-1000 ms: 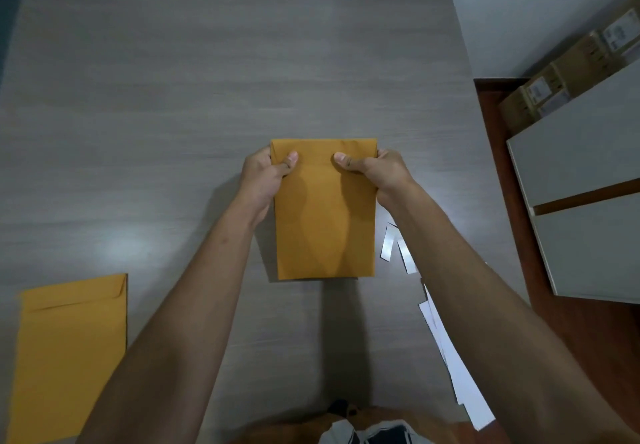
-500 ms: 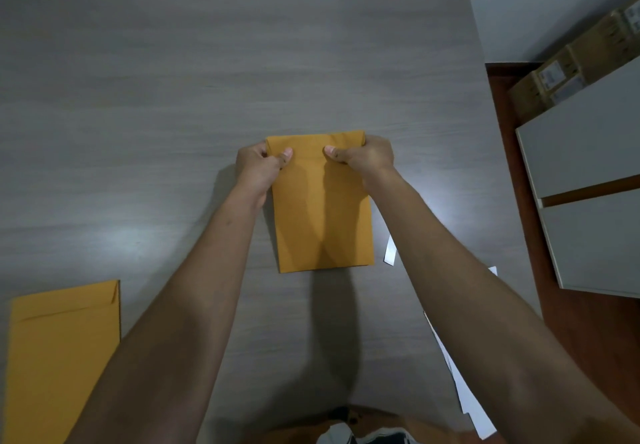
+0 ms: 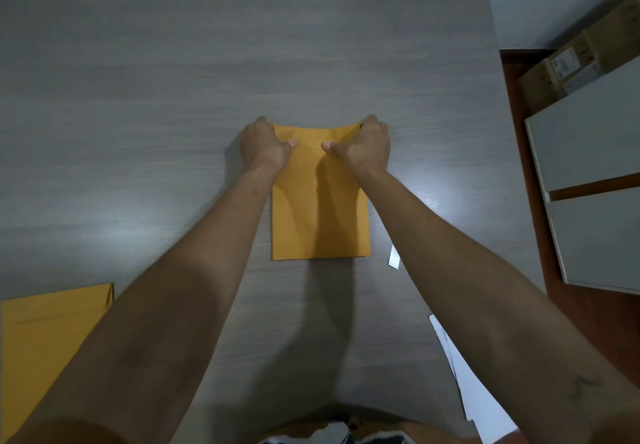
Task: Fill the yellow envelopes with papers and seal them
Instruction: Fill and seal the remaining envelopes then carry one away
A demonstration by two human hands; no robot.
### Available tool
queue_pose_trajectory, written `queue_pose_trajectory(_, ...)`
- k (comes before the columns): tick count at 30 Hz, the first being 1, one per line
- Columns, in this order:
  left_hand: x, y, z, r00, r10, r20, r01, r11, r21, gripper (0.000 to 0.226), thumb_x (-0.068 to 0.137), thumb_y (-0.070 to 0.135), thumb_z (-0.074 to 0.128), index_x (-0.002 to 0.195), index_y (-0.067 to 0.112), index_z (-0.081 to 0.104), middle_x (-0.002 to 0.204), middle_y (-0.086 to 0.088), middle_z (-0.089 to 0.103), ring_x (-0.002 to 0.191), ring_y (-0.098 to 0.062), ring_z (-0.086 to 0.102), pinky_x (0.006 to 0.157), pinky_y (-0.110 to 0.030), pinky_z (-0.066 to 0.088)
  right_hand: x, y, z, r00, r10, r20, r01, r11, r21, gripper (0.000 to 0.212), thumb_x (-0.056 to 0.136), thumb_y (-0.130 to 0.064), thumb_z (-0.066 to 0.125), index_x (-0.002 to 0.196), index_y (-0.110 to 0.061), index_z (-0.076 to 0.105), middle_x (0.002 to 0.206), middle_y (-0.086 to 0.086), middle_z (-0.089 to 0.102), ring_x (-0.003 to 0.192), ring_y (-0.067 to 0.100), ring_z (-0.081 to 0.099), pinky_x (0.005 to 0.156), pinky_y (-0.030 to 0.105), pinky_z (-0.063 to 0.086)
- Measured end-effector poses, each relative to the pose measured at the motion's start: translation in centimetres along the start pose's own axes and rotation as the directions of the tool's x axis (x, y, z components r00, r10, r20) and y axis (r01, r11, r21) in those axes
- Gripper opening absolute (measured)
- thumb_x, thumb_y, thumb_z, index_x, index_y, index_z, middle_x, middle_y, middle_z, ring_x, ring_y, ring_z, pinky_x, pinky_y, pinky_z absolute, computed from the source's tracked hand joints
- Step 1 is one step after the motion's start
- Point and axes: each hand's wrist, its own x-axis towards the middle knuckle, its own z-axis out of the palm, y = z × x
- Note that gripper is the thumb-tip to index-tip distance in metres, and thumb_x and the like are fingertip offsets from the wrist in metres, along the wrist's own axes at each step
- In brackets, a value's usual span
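A yellow envelope (image 3: 320,197) lies flat near the middle of the grey tabletop (image 3: 173,97), long side running away from the person. The left hand (image 3: 265,144) is clamped on the far left corner and the right hand (image 3: 365,145) on the far right corner. Each grip has its thumb pressed on top and its fingers curled over the far edge.

Step in hand, as judged: pressing the folded flap down to seal it. No flap edge can be made out, so whether it is fully stuck cannot be told.

To do the step well:
- Run both thumbs outward along the fold, from centre to corners, so no bubble or lifted edge remains.
- Keep the envelope flat against the tabletop while pressing; lifting the far edge risks creasing the paper inside.
- Check both corners last, where adhesive tends to lift.

A second envelope (image 3: 45,339) lies at the near left, flap visible, apparently awaiting treatment. White papers (image 3: 481,398) sit at the near right, and a small white strip (image 3: 394,258) lies just beside the right forearm, possibly a peeled backing.
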Motion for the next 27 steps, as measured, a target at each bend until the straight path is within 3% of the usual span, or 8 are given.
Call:
queue_pose_trajectory(5,0.0,0.1,0.8,0.998,-0.061,-0.021,0.061,0.998,0.007,0.055,0.08,0.029,0.08,0.122,0.005,0.053,0.128,-0.014,0.056,0.117,-0.03,0.053,0.092,-0.037,0.045,0.0,0.3,0.4,0.999,-0.038,-0.037,0.037,0.999,-0.015,0.077,0.064,-0.043,0.088,0.121,-0.011,0.046,0.126,0.01,0.046,0.113,0.03,0.051,0.093,0.041,0.049)
queue_pose_trajectory(8,-0.7,0.8,0.8,0.997,-0.033,-0.076,0.029,0.998,-0.05,0.056,0.079,0.017,0.081,0.123,0.009,0.047,0.13,-0.011,0.046,0.113,-0.025,0.051,0.083,-0.033,0.044,-0.2,0.1,0.5,0.992,-0.085,-0.097,0.08,0.995,-0.054,0.076,0.063,-0.042,0.088,0.119,-0.015,0.044,0.125,0.009,0.045,0.112,0.028,0.048,0.093,0.039,0.049)
queue_pose_trajectory(12,-1.6,0.5,0.9,0.952,0.277,-0.132,-0.267,0.959,0.091,0.021,0.081,-0.001,0.066,0.095,0.011,0.058,0.108,-0.009,0.049,0.1,-0.027,0.049,0.075,-0.033,0.04,-0.5,0.2,1.0,0.969,-0.221,-0.113,0.197,0.962,-0.19,0.055,0.072,-0.042,0.082,0.11,-0.014,0.055,0.117,0.007,0.051,0.107,0.026,0.047,0.09,0.038,0.047)
queue_pose_trajectory(14,-2.1,-0.1,0.9,0.899,0.423,-0.118,-0.395,0.896,0.2,0.017,0.086,-0.004,0.052,0.087,0.011,0.059,0.099,-0.006,0.05,0.097,-0.024,0.047,0.069,-0.032,0.032,-0.8,0.4,1.2,0.948,-0.302,-0.106,0.273,0.935,-0.225,0.038,0.078,-0.042,0.076,0.1,-0.014,0.062,0.109,0.005,0.057,0.103,0.024,0.047,0.088,0.037,0.046)
queue_pose_trajectory(16,-2.7,-0.9,1.1,0.849,0.516,-0.113,-0.479,0.843,0.247,0.024,0.09,-0.001,0.041,0.091,0.009,0.063,0.098,-0.006,0.054,0.095,-0.025,0.049,0.067,-0.032,0.03,-1.3,0.9,1.3,0.897,-0.424,-0.124,0.369,0.874,-0.317,0.029,0.083,-0.041,0.071,0.096,-0.015,0.068,0.101,0.002,0.063,0.1,0.023,0.048,0.083,0.034,0.044)
queue_pose_trajectory(19,-3.1,-3.0,2.1,0.782,0.617,-0.086,-0.578,0.77,0.271,0.025,0.089,-0.002,0.045,0.099,0.001,0.068,0.101,-0.015,0.063,0.093,-0.034,0.057,0.072,-0.043,0.048,-1.5,1.9,1.4,0.832,-0.542,-0.123,0.454,0.791,-0.41,0.024,0.089,-0.034,0.064,0.094,-0.013,0.073,0.097,0.003,0.066,0.097,0.026,0.051,0.078,0.035,0.04)
queue_pose_trajectory(23,-3.3,-3.5,2.1,0.812,0.582,-0.043,-0.55,0.788,0.278,0.029,0.093,0.002,0.047,0.113,0.0,0.067,0.117,-0.015,0.064,0.103,-0.034,0.058,0.085,-0.043,0.048,-1.3,2.1,1.4,0.804,-0.592,-0.061,0.5,0.728,-0.469,0.024,0.095,-0.029,0.057,0.096,-0.01,0.071,0.098,0.006,0.063,0.095,0.026,0.054,0.077,0.036,0.041)
queue_pose_trajectory(27,-2.7,-2.5,0.3,0.853,0.514,0.088,-0.519,0.824,0.228,0.041,0.09,0.0,0.046,0.127,0.004,0.06,0.131,-0.011,0.056,0.119,-0.031,0.051,0.1,-0.042,0.044,-1.4,0.7,0.7,0.844,-0.536,0.016,0.469,0.724,-0.506,0.019,0.097,-0.015,0.052,0.105,-0.009,0.068,0.109,0.007,0.061,0.103,0.025,0.052,0.083,0.035,0.044)
